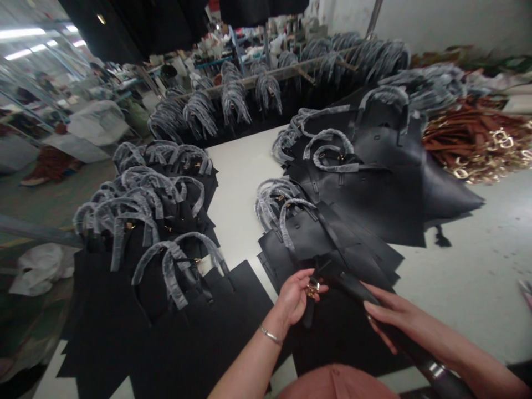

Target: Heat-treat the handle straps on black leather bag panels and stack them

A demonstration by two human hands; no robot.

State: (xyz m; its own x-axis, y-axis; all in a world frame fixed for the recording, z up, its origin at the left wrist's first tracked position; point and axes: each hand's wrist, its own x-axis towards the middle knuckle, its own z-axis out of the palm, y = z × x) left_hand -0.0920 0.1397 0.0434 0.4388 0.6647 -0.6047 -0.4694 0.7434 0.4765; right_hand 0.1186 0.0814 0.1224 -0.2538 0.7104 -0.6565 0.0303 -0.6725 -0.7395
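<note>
Near the front of the table, my left hand (296,296) is closed on a gold buckle (312,288), with a short dark strap hanging below it. My right hand (388,313) grips a long black bar-like tool (409,346) with a silver band near its rear end; its exact kind is unclear. The tool's front end points at the buckle. Beneath both hands lies a black leather panel (341,332). Just beyond them is a pile of black bag panels (307,238) with plastic-wrapped handles (274,202).
Left of me are stacked black bag panels (174,338) with wrapped handles. More panels (382,194) lie at the right on the white table (233,183). Brown straps with gold buckles (477,141) are heaped far right. Wrapped handles hang from a rail (291,72) behind.
</note>
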